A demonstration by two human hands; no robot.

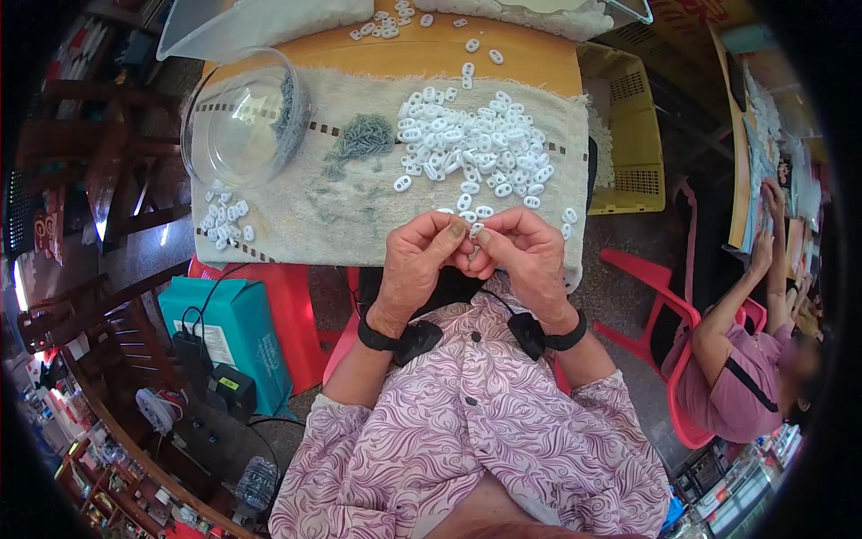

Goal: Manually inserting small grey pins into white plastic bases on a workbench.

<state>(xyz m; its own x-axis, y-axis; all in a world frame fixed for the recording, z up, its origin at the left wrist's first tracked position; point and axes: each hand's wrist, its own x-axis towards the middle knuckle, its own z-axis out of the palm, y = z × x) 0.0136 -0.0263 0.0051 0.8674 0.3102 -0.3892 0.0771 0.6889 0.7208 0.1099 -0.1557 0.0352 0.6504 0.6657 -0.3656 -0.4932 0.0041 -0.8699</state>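
My left hand (422, 253) and my right hand (525, 259) meet at the cloth's near edge, thumbs and fingertips pinched together. Between them they hold a small white two-holed plastic piece (476, 230); the fingers partly cover it. Just beyond my fingertips spreads a large heap of the same white pieces (485, 139). To its left lies a small pile of thin grey pegs (364, 136), some strewn toward me. A clear round bowl (202, 148) stands at the left with more grey bits at its right side. A smaller group of white pieces (224, 220) sits at the near left corner.
A beige cloth (287, 211) covers most of the wooden table (539, 67). Clear bins (269, 22) stand at the back. A yellow crate (637, 135) is on the right, a teal box (229, 332) at lower left. Another person (732, 377) sits at the far right, near red chairs.
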